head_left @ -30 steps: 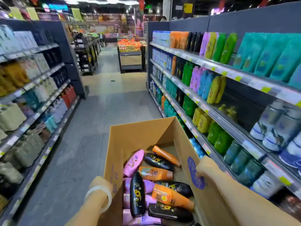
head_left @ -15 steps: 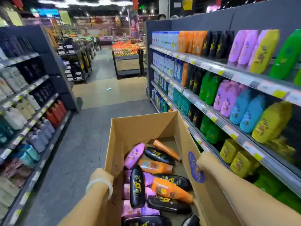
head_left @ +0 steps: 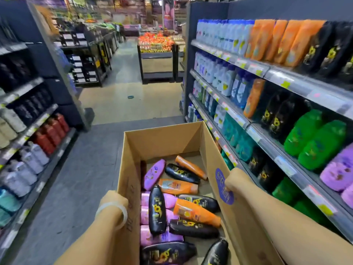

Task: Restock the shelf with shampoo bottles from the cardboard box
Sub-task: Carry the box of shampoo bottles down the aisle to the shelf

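An open cardboard box [head_left: 162, 142] is carried in front of me down a shop aisle. Several shampoo bottles lie loose inside: black ones with a sunflower [head_left: 157, 211], orange ones [head_left: 196, 212] and purple ones [head_left: 154, 174]. My left hand [head_left: 114, 199], with a pale bangle on the wrist, grips the box's left wall from outside. My right hand [head_left: 236, 181] grips the right wall beside a purple sticker [head_left: 222, 186]; its fingers are hidden. The shelf [head_left: 254, 131] on my right holds rows of orange, black, green, purple and blue-white bottles.
Another shelf unit [head_left: 28, 131] with red, white and dark bottles lines the left of the aisle. Grey floor [head_left: 80, 169] runs ahead to a tan cross-aisle with a produce stand [head_left: 155, 60]. A small dark object [head_left: 130, 97] lies on the floor ahead.
I have walked forward along the aisle with the box; the right shelf's green and yellow bottles slid past and black and orange ones came level. Both hands kept their grip on the box.
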Demonstrator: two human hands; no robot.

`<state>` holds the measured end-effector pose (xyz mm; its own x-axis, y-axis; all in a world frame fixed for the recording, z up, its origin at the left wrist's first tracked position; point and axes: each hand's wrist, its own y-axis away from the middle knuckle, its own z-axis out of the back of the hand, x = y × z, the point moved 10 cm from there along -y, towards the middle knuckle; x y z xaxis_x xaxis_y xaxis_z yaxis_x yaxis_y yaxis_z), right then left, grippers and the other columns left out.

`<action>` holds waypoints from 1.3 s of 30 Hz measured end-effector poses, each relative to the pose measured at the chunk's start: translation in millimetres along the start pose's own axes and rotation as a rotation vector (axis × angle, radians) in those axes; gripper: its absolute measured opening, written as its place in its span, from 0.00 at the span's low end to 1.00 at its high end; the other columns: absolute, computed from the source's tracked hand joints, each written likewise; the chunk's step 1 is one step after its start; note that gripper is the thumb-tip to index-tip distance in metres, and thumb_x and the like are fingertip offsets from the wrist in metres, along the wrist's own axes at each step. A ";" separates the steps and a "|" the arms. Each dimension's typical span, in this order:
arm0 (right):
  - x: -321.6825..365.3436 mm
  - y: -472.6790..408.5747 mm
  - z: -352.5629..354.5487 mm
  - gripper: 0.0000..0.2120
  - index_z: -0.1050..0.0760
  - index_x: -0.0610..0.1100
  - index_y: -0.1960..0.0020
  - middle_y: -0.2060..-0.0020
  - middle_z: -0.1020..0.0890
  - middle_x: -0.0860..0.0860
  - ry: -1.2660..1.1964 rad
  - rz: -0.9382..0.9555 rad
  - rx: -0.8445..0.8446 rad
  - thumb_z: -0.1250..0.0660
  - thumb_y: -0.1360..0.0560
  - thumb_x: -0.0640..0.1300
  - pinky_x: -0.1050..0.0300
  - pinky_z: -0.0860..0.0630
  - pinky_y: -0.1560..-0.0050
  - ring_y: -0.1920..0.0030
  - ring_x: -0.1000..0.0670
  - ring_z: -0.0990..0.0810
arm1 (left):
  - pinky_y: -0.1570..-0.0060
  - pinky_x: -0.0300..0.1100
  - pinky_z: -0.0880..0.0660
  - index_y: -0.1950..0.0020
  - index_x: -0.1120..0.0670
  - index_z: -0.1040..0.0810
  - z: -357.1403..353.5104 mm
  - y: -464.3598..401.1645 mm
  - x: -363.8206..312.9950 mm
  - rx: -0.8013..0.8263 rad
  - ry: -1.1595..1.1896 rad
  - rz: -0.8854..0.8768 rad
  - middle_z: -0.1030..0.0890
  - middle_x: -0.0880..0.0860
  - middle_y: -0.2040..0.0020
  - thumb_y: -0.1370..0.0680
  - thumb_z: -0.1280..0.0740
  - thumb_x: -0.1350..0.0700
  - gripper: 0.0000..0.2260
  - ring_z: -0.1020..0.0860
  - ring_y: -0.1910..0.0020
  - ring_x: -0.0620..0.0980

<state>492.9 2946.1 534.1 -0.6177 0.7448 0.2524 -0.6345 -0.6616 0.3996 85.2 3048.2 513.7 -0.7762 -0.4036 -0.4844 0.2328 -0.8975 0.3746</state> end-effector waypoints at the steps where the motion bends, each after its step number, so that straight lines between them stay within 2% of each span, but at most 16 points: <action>1: 12.8 -22.5 1.8 0.17 0.28 0.35 0.44 0.44 0.21 0.40 -0.008 -0.010 -0.001 0.32 0.31 0.38 0.54 0.24 0.55 0.43 0.41 0.21 | 0.54 0.48 0.24 0.49 0.65 0.22 -1.1 -23.4 -16.5 0.000 -0.003 -0.005 0.19 0.64 0.52 0.26 0.37 0.64 0.09 0.20 0.53 0.63; 5: 62.9 -110.3 14.9 0.10 0.29 0.39 0.52 0.50 0.21 0.41 -0.033 -0.043 0.013 0.33 0.31 0.38 0.55 0.25 0.60 0.48 0.41 0.20 | 0.51 0.50 0.24 0.49 0.64 0.22 -2.3 -111.9 -85.4 -0.005 0.001 -0.018 0.19 0.65 0.50 0.26 0.38 0.64 0.09 0.21 0.52 0.64; 7: 87.9 -150.6 24.5 0.10 0.30 0.38 0.53 0.50 0.20 0.40 -0.056 -0.051 0.010 0.32 0.32 0.38 0.54 0.24 0.60 0.49 0.41 0.19 | 0.52 0.49 0.23 0.48 0.64 0.22 -3.2 -153.9 -118.1 -0.007 -0.010 -0.021 0.19 0.64 0.51 0.26 0.38 0.64 0.09 0.21 0.53 0.64; 10: 120.9 -207.0 34.3 0.11 0.29 0.37 0.51 0.48 0.20 0.39 -0.043 -0.059 0.017 0.31 0.30 0.39 0.54 0.24 0.57 0.48 0.42 0.20 | 0.49 0.52 0.21 0.47 0.63 0.22 -8.8 -209.1 -158.3 -0.004 -0.015 -0.013 0.19 0.63 0.51 0.27 0.37 0.62 0.10 0.20 0.53 0.63; 12: 138.7 -247.8 39.9 0.14 0.29 0.36 0.47 0.45 0.21 0.39 -0.032 -0.065 0.011 0.31 0.29 0.39 0.55 0.24 0.53 0.45 0.42 0.21 | 0.48 0.50 0.23 0.45 0.64 0.22 -16.6 -244.7 -187.7 0.011 -0.020 -0.027 0.20 0.64 0.48 0.27 0.36 0.63 0.12 0.21 0.50 0.64; 14: 153.9 -294.0 42.2 0.20 0.30 0.34 0.41 0.43 0.22 0.39 -0.031 -0.079 -0.001 0.31 0.29 0.40 0.55 0.25 0.53 0.42 0.41 0.22 | 0.49 0.49 0.25 0.46 0.65 0.22 -27.9 -281.9 -217.7 0.027 -0.024 -0.052 0.20 0.66 0.47 0.27 0.35 0.65 0.11 0.22 0.47 0.65; 17: 175.9 -367.6 32.5 0.21 0.31 0.34 0.40 0.43 0.23 0.39 -0.033 -0.083 0.027 0.31 0.30 0.40 0.54 0.26 0.56 0.42 0.40 0.22 | 0.50 0.50 0.25 0.48 0.65 0.21 -54.7 -341.0 -251.6 0.022 -0.012 -0.041 0.19 0.66 0.49 0.28 0.36 0.65 0.10 0.21 0.50 0.66; 21: 192.8 -475.3 3.8 0.16 0.27 0.37 0.45 0.45 0.21 0.39 -0.064 -0.112 0.081 0.32 0.31 0.40 0.52 0.24 0.56 0.45 0.39 0.21 | 0.55 0.47 0.26 0.49 0.64 0.21 -115.3 -421.7 -281.1 0.066 -0.016 0.029 0.19 0.67 0.52 0.29 0.37 0.68 0.11 0.21 0.52 0.65; 26: 210.2 -607.5 -33.1 0.14 0.24 0.39 0.45 0.48 0.19 0.41 -0.063 -0.116 0.101 0.33 0.30 0.40 0.57 0.29 0.60 0.47 0.41 0.20 | 0.51 0.50 0.26 0.52 0.64 0.23 -198.5 -514.9 -315.5 0.062 -0.051 0.088 0.20 0.68 0.50 0.29 0.37 0.69 0.08 0.22 0.49 0.66; 31: 223.2 -716.8 -78.9 0.12 0.23 0.37 0.48 0.49 0.19 0.39 -0.008 -0.103 0.104 0.32 0.31 0.37 0.56 0.30 0.59 0.47 0.40 0.20 | 0.47 0.52 0.23 0.48 0.63 0.21 -284.7 -601.5 -324.6 0.044 -0.033 0.132 0.19 0.66 0.50 0.30 0.36 0.68 0.12 0.21 0.50 0.65; 36: 227.0 -819.9 -131.5 0.15 0.22 0.35 0.47 0.49 0.19 0.37 -0.003 -0.112 0.062 0.28 0.32 0.40 0.56 0.30 0.58 0.47 0.39 0.20 | 0.46 0.50 0.26 0.46 0.63 0.23 -369.7 -681.9 -335.0 0.043 0.007 0.151 0.20 0.66 0.47 0.28 0.36 0.68 0.11 0.22 0.46 0.65; 39: 228.7 -867.5 -173.8 0.17 0.22 0.34 0.46 0.49 0.20 0.36 -0.019 -0.114 0.069 0.28 0.32 0.40 0.52 0.26 0.51 0.46 0.39 0.20 | 0.47 0.48 0.25 0.50 0.63 0.23 -419.3 -730.7 -330.7 0.070 0.007 0.157 0.20 0.64 0.49 0.27 0.37 0.68 0.08 0.22 0.46 0.63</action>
<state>821.2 3675.4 91.9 -0.5345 0.8165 0.2181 -0.6658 -0.5658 0.4864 417.5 3762.8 68.8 -0.7290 -0.5396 -0.4213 0.3095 -0.8087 0.5002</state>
